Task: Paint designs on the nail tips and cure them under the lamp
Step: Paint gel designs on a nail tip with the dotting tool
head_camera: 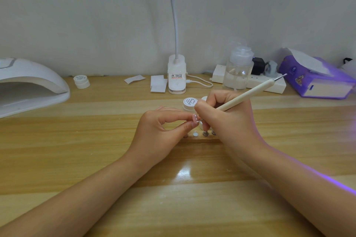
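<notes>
We are pinching a pink nail tip (pixel 195 118) in our left hand (pixel 161 131) mid-counter (pixel 77 159), right hand (pixel 227 119) fingers clamped on the dotting pen (pixel 248 93). Gel jar (pixel 190 103) is sitting just behind; curing lamp (pixel 28 84) is standing far left.

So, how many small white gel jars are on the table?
2 clearly: one jar beside the curing lamp, one behind the hands. A third may hide behind the right hand.
</notes>
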Demonstrator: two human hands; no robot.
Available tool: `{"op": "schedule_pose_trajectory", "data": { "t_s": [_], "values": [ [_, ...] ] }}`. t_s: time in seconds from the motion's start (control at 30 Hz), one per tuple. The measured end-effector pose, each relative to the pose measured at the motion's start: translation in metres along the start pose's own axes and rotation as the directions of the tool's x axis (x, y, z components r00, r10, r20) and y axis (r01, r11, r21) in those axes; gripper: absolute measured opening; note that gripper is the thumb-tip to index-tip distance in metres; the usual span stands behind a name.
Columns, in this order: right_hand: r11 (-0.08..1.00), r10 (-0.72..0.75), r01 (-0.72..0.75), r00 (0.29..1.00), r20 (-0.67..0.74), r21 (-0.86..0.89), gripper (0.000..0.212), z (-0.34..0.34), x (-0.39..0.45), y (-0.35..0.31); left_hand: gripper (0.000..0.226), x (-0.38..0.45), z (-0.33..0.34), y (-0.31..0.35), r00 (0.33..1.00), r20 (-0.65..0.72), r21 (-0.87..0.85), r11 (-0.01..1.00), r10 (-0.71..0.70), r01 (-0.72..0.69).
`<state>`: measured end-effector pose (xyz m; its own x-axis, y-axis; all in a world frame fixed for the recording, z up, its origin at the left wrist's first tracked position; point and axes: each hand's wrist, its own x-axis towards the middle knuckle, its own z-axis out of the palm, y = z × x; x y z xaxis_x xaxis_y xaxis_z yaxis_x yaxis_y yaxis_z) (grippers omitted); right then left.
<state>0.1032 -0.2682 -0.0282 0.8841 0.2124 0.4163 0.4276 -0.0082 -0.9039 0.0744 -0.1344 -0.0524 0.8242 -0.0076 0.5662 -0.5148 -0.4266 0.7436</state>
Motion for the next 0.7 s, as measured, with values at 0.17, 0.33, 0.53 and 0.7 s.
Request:
{"op": "schedule_pose_trajectory", "data": {
  "t_s": [0.17,0.33,0.53,0.7],
  "values": [
    [1.000,-0.002,0.002,1.000,0.005,0.013,0.037,0.0004,0.0003,0.0002,0.016,0.0000,0.0002,0.0009,1.000,-0.001,-0.006,1.000,-0.008,0.008],
    [1.000,0.002,-0.002,1.000,0.005,0.009,0.037,-0.0002,0.0001,0.0007,0.015,0.0001,0.0004,0.0014,1.000,-0.005,-0.012,1.000,-0.013,0.012],
    [1.000,0.006,-0.006,1.000,0.009,0.011,0.038,0.0004,-0.0003,-0.0008,0.020,0.0003,0.0004,-0.0003,1.000,0.000,0.002,1.000,-0.018,0.018],
    [1.000,-0.001,0.001,1.000,0.003,0.019,0.039,0.0002,0.0000,-0.0005,0.018,0.0008,0.0004,0.0000,1.000,0.001,-0.003,1.000,0.000,0.000]
  ]
}}
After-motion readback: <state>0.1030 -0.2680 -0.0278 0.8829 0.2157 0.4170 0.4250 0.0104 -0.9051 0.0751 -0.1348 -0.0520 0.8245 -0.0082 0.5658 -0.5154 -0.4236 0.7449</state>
